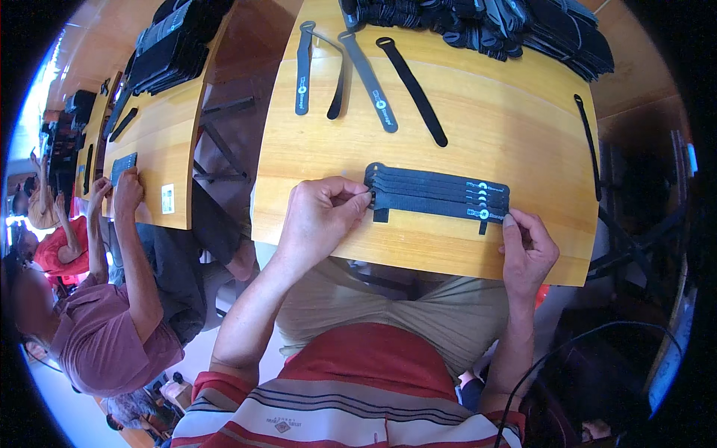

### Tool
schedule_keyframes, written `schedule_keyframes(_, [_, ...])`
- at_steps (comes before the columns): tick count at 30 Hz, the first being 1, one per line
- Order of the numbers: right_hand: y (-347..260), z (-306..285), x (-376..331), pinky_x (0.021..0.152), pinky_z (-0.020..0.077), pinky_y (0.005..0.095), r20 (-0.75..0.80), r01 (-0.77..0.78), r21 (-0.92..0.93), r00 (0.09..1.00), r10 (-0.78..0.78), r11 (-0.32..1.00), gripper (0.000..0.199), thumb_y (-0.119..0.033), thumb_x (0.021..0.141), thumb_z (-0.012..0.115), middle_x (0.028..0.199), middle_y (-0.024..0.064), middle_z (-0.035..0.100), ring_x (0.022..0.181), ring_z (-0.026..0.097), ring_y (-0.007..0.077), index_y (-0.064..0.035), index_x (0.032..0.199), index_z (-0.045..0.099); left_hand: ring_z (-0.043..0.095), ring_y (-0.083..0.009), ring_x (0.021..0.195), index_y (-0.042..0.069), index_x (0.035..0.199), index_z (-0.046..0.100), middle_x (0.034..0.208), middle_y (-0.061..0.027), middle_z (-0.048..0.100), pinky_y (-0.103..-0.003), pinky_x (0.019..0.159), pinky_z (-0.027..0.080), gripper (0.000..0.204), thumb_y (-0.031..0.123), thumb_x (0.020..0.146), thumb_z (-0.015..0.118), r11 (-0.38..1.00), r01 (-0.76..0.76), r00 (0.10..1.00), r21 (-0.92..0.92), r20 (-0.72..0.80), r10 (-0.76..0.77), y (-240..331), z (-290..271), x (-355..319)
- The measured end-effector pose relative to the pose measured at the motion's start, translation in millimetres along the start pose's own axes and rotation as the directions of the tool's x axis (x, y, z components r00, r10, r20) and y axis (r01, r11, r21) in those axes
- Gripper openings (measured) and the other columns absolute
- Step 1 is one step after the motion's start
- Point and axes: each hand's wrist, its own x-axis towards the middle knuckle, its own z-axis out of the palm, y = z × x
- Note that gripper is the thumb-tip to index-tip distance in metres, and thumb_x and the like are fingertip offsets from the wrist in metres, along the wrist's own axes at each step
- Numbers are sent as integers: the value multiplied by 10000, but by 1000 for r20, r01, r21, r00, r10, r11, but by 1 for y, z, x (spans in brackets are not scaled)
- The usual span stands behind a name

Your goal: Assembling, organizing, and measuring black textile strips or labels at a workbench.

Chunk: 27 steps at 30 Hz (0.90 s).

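1. While both hands work at the near side of the table (553, 246), the strap set (441, 193) lies between them, several dark straps overlapped in stepped rows with pale printing toward their right ends.
2. At the strap set's left end, the left hand (314, 216) has its grip closed on the edge, thumb against forefinger; the fingertips cover part of the end slots, so how many layers they pinch I can't tell.
3. At the strap set's lower right corner, the right hand (529, 254) pinches lightly, thumb uppermost, its other fingers curled.
4. Judging by looks, the strap set should be light, soft and bendy, hardly fragile, with layers liable to slide out of step; the best hold is both ends at once, kept level and gently taut.
5. Beyond the strap set and to its left lie a black strap (412, 91) and a grey strap (366, 82), slots pointing away.
6. Farther beyond the strap set, a strap pile (485, 22) sits along the far edge.
7. Well left of the strap set, a co-worker (112, 336) handles a similar dark piece (124, 164) at a second table (175, 149).
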Motion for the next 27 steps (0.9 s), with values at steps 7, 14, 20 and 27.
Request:
schedule_keyframes(7, [5, 1, -1, 632, 475, 214, -32, 42, -7, 999, -42, 999, 90, 15, 919, 689, 857, 44, 659, 725, 593, 75, 57, 994, 714, 619, -52, 633, -46, 973, 743, 759, -48, 718, -212, 590, 511, 96, 37, 930, 723, 999, 48, 999, 25, 15, -48, 2, 0, 2])
schedule_keyframes(14, [3, 4, 1, 613, 475, 219, -35, 74, -26, 997, -75, 997, 85, 17, 911, 697, 829, 49, 654, 705, 594, 75, 48, 987, 720, 602, -45, 615, -53, 959, 742, 713, -31, 701, -215, 569, 485, 94, 31, 923, 721, 995, 88, 996, -34, 2, -88, 6, 1, 2])
schedule_keyframes(20, [4, 6, 2, 578, 459, 232, -54, 95, -39, 994, -98, 995, 78, 14, 897, 708, 782, 62, 646, 664, 588, 83, 44, 968, 721, 587, -39, 616, -55, 954, 739, 713, -12, 684, -205, 568, 477, 94, 35, 937, 715, 993, 113, 994, -25, 1, -113, 7, 1, 1])
schedule_keyframes(27, [5, 7, 3, 586, 480, 270, -62, 178, -115, 981, -186, 977, 74, 7, 879, 714, 759, 91, 655, 641, 617, 134, 30, 949, 722, 607, -43, 625, -58, 956, 741, 739, -28, 701, -197, 588, 497, 95, 32, 941, 715, 995, 103, 995, 6, 4, -103, 12, 2, 1])
